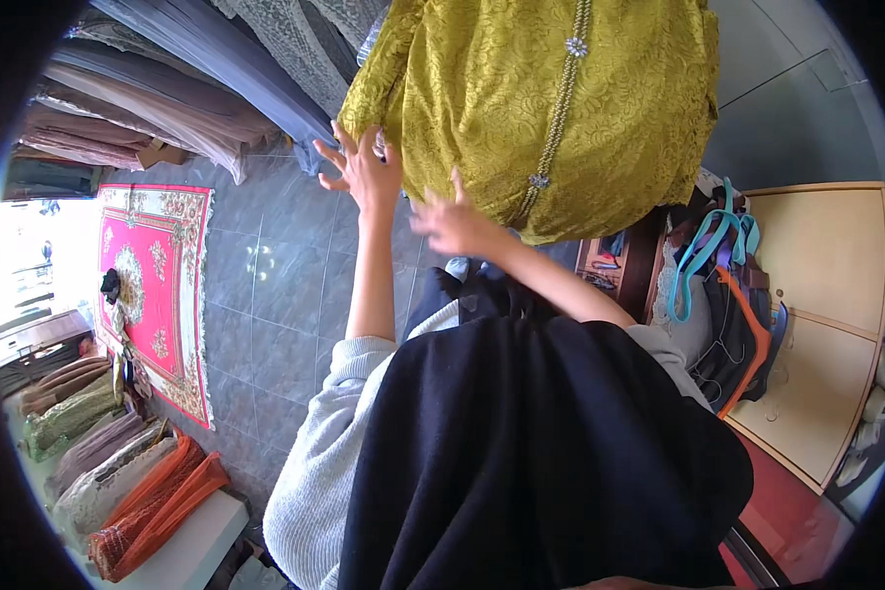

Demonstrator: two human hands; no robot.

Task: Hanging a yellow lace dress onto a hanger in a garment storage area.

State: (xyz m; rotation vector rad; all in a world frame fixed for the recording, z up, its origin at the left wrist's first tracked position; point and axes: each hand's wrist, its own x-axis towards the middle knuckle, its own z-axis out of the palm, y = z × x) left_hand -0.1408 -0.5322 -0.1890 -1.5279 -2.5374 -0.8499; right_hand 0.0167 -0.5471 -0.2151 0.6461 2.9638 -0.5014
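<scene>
A mustard-yellow lace garment (479,96) with long sleeves hangs before me at the top of the view. A beaded trim with flower-shaped jewelled ornaments (576,47) runs down its front. Beside the sleeve at its left edge, my left hand (369,173) pinches a small shiny thing (379,144) between thumb and index finger, the other fingers fanned out. What that thing is, I cannot tell. My right hand (457,221), slightly blurred, is just below the garment's lower left part, fingers apart, with nothing visible in it.
Long gowns (192,81) hang at upper left. A red patterned rug (158,295) lies on the grey tiled floor (287,295). Folded fabrics (155,509) rest on a white surface at lower left. On the right, clothes hangers (752,346) and dark garments hang beside a light wooden cabinet (826,258).
</scene>
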